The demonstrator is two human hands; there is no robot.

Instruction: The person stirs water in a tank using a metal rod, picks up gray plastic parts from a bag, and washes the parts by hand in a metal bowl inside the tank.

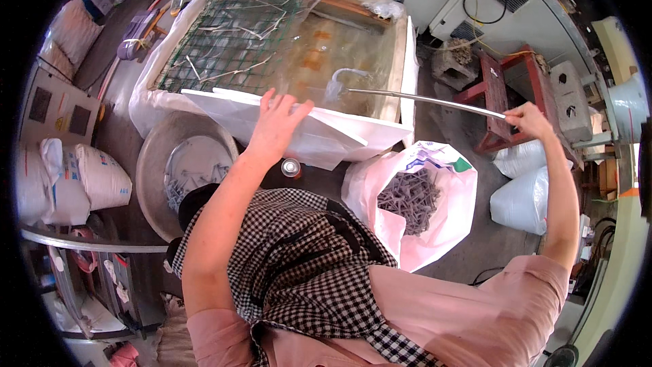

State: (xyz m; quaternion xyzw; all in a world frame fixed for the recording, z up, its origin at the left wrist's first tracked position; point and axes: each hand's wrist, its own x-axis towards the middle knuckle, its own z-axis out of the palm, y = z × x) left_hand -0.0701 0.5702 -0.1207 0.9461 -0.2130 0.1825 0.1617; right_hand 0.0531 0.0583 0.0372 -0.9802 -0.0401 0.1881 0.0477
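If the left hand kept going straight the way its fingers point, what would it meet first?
Probably the brownish liquid in the lined tank: the left hand rests on the near rim, fingers pointing across it. The green mesh lies further left; depth is unclear.

One head-worn fisheye view looks steeply down from close above the person's chest, over the lined water tank (285, 47) ahead.

The metal rod's (424, 100) far end blurs under the murky water of the plastic-lined tank (407, 47), whose 12 o'clock rim is cut off, while the right hand's (526, 119) fingers hide its near end.
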